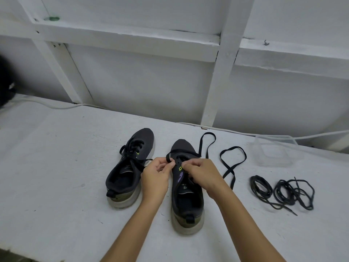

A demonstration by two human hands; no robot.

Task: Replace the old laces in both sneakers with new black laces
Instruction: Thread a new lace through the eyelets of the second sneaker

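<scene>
Two dark grey sneakers stand side by side on the white table, toes pointing away. The left sneaker (pixel 130 167) is laced with a black lace. The right sneaker (pixel 186 188) has a flat black lace (pixel 233 163) crossing its toe-end eyelets, the rest trailing in loops to the right. My left hand (pixel 155 176) pinches one end of that lace at the sneaker's left eyelet row. My right hand (pixel 203 174) pinches at the right side of the tongue, fingers curled; what it holds is hidden. Two bundles of thin round black laces (pixel 283 190) lie further right.
A clear plastic container (pixel 275 150) sits at the back right of the table (pixel 56 157). A white cable (pixel 56 106) runs along the table's far edge under the white framed wall (pixel 151 82). A dark object (pixel 5 87) is at the far left.
</scene>
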